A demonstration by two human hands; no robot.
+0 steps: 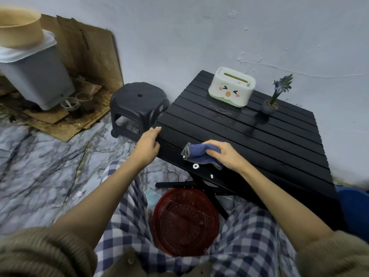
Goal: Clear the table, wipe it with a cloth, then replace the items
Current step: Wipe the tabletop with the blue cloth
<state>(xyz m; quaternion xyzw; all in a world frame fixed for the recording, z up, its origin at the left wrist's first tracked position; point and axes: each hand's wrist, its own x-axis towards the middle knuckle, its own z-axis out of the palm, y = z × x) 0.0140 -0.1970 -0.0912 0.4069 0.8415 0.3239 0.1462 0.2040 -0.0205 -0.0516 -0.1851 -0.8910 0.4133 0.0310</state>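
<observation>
A black slatted table (pixel 279 140) stands against the pale wall. A white tissue box with a cartoon face (pixel 231 86) sits at its far side, and a small potted plant (pixel 274 100) stands to the right of it. My right hand (pixel 223 154) grips a bunched blue cloth (pixel 199 154) pressed on the table's near left corner. My left hand (pixel 148 144) rests on the table's left edge, fingers curled over it, holding nothing else.
A red mesh basket (pixel 185 222) lies on the floor between my knees, under the table's front. A dark plastic stool (pixel 137 108) stands left of the table. A grey bin (pixel 38 72) and cardboard (pixel 87 50) occupy the far left. Something blue (pixel 353 208) sits at the right.
</observation>
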